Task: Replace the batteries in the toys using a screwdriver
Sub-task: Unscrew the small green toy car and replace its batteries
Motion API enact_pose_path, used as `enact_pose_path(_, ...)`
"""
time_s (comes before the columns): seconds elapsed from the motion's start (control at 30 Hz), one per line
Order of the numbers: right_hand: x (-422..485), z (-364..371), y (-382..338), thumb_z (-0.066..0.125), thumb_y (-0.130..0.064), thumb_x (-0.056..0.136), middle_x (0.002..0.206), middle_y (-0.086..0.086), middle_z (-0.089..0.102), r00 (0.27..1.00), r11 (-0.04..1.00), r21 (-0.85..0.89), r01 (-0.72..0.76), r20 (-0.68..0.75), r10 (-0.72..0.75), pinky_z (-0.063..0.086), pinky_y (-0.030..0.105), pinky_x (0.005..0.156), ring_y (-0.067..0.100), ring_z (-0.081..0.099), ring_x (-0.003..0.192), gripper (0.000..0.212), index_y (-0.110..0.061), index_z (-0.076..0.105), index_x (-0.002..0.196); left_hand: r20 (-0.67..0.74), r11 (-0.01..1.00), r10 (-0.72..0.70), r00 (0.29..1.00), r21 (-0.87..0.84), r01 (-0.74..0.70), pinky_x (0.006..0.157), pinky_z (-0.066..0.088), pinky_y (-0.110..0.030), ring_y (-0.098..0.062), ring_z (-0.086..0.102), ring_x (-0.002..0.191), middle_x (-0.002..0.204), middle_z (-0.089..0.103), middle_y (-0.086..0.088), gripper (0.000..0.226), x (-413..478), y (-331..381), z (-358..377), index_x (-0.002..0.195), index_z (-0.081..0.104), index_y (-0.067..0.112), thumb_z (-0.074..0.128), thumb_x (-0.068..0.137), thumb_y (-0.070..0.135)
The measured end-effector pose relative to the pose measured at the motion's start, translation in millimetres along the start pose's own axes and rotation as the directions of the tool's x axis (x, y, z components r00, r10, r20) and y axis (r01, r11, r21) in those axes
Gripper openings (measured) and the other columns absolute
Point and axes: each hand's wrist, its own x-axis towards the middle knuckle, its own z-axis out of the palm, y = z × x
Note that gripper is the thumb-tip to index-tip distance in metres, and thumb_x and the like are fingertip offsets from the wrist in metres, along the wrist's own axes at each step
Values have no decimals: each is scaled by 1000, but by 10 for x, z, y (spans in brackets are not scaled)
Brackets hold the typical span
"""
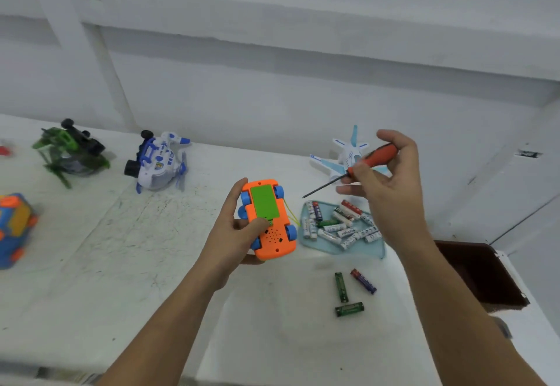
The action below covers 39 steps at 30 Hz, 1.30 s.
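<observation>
Orange toy car (pixel 269 219): underside up, green cover in place, gripped in my left hand (pixel 230 234) above the surface (pixel 121 264). Batteries (pixel 339 225): heaped on blue cloth (pixel 330 249), just right of the car. Screwdriver (pixel 378 157): red handle pinched in my right hand (pixel 391 185), tip pointing down-left, clear of the car.

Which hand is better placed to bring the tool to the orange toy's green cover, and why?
The right hand: it holds the screwdriver, tip aimed toward the orange toy, while the left hand grips that toy.
</observation>
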Motion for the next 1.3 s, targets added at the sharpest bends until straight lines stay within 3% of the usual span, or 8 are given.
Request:
enact_pose_path(0.17,-369,787,103,59,4,91,95,16,45,999,998,-65,3,43,0,61,39,66,32,67,79,52,-25,42,130,37,1000,-13,999,19,12,55,58,-32,-22,72,89,114,66,-3,72,-35,-154,-615,142,28,56,60,95,12)
enact_pose_path(0.33,-741,1375,240,55,4,93,94,6,46,1000,993,-118,26,7,-25,61,45,70,15,64,73,60,-32,37,136,87,996,-4,996,90,-4,60,60,-33,-18,72,87,105,67,-3,73,-47,-337,-1114,140,29,58,62,93,13)
enact_pose_path(0.5,-999,1714,273,54,4,93,98,11,43,998,984,-176,34,-38,-42,61,39,67,30,57,82,65,-42,36,135,141,994,24,990,104,-39,63,60,-30,-13,71,87,100,66,4,73,-68,-439,-1397,138,30,60,64,92,14)
enact_pose_path(0.7,-1159,1872,279,54,3,93,94,5,43,996,972,-231,47,-67,-64,61,38,67,29,58,84,65,-35,33,142,196,989,104,975,79,-121,74,61,-34,-11,72,89,111,68,2,75,-53,-556,-1495,144,28,54,63,92,13)
enact_pose_path(0.83,-1203,1904,272,53,3,93,92,0,43,993,964,-261,55,-83,-79,61,36,66,25,57,82,65,-34,32,143,199,988,121,973,75,-138,78,61,-44,-15,72,90,110,68,4,75,-47,-579,-1507,136,28,66,66,87,25)
enact_pose_path(1.03,-1232,1946,272,54,2,94,90,-6,42,993,953,-298,59,-83,-87,61,34,66,23,58,82,66,-35,32,143,192,987,140,971,54,-153,72,61,-28,-9,70,91,115,64,7,74,-53,-602,-1519,132,25,66,64,93,17)
enact_pose_path(1.2,-1242,1967,242,55,0,94,94,2,42,988,944,-318,86,-93,-122,60,30,67,23,58,84,66,-39,31,142,192,986,148,970,50,-160,70,60,-25,-5,71,86,112,64,8,73,-41,-608,-1518,142,25,56,64,93,18)
enact_pose_path(1.3,-1248,1975,237,55,-1,94,94,0,42,988,940,-326,96,-83,-129,60,28,66,25,59,85,67,-40,30,142,194,987,151,969,31,-160,74,61,-31,-6,71,90,118,63,10,74,-52,-617,-1515,142,26,55,64,93,16)
